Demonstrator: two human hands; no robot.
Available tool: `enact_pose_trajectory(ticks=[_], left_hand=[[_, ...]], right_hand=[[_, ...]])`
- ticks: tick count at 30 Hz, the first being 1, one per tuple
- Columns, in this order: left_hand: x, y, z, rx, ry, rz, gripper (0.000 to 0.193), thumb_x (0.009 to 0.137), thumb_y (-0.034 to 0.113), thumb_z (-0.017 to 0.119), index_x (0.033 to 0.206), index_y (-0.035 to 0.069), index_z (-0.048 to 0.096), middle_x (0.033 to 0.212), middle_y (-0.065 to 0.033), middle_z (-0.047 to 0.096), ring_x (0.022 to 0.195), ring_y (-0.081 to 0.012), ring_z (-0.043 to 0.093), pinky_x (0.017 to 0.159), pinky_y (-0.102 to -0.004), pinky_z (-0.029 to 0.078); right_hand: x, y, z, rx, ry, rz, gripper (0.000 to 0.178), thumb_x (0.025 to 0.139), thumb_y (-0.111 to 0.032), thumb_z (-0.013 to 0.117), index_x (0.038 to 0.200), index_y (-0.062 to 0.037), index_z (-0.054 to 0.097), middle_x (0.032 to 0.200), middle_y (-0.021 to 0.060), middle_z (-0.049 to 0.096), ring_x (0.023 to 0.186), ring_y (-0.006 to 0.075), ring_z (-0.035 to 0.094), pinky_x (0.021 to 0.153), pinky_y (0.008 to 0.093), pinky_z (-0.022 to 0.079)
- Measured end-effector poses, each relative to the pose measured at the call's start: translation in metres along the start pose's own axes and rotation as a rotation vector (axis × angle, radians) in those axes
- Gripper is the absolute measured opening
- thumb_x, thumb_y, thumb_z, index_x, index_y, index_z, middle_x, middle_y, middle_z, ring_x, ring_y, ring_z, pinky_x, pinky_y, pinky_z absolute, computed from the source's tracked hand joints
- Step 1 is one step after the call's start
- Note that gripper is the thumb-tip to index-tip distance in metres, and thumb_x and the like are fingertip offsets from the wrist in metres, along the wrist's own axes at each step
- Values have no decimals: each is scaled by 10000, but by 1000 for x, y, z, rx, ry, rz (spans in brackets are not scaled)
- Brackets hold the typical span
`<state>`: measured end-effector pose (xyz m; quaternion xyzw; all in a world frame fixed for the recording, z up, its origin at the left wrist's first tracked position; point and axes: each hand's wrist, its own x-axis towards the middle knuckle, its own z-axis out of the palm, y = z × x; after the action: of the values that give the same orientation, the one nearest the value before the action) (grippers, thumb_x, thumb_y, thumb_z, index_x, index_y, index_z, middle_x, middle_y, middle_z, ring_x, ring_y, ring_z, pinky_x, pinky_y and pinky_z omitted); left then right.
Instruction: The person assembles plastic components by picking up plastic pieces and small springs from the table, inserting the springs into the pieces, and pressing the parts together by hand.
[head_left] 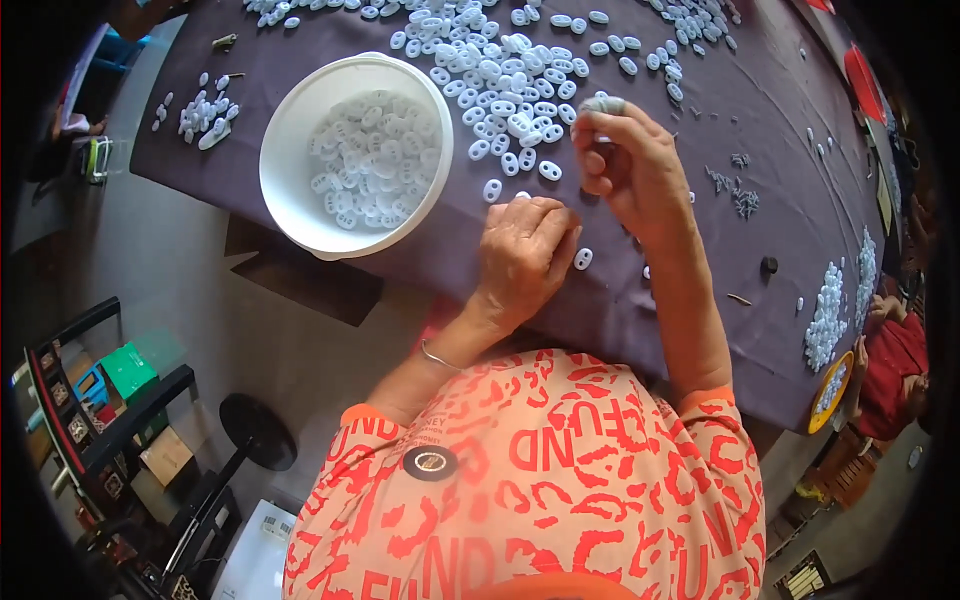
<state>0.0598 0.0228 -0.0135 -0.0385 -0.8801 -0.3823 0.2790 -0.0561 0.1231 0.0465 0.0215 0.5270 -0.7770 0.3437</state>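
Observation:
White oval plastic pieces with two holes (515, 82) lie heaped on the dark cloth in front of my hands. My left hand (528, 248) rests at the near side of the heap, its fingers curled down and pressed together. Whatever it grips is hidden beneath them; one oval piece peeks out just beyond its knuckles. Raised to the right of it, my right hand (632, 165) has thumb and forefinger pinched together, with a greyish wrap at the fingertip. What sits in that pinch is too small to name. A single oval piece (583, 259) lies between my hands, near the table edge.
A white round tub (280, 165) holding many translucent pieces stands at the left edge. Small grey bits (745, 200) lie to the right. Beyond them are white piles (826, 320) and a yellow tray (822, 418) beside another person in red (890, 370). Loose pieces (205, 115) lie far left.

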Motion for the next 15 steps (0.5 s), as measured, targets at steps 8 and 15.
enact_pose_trajectory(ticks=[8, 15], left_hand=[[0, 1, -1, -33, -24, -15, 114, 708, 79, 636, 808, 56, 585, 780, -54, 568, 730, -221, 547, 662, -351, 393], [-1, 1, -2, -10, -36, -34, 109, 715, 79, 630, 812, 57, 586, 794, -54, 570, 732, -220, 543, 668, -349, 390]], right_hand=[[34, 35, 4, -1477, 52, -689, 163, 716, -145, 666, 785, -18, 591, 664, 76, 534, 587, 199, 533, 556, 314, 430], [21, 32, -6, -1344, 15, -642, 137, 767, -140, 646, 786, -22, 579, 646, 49, 523, 536, 154, 503, 495, 262, 401]])
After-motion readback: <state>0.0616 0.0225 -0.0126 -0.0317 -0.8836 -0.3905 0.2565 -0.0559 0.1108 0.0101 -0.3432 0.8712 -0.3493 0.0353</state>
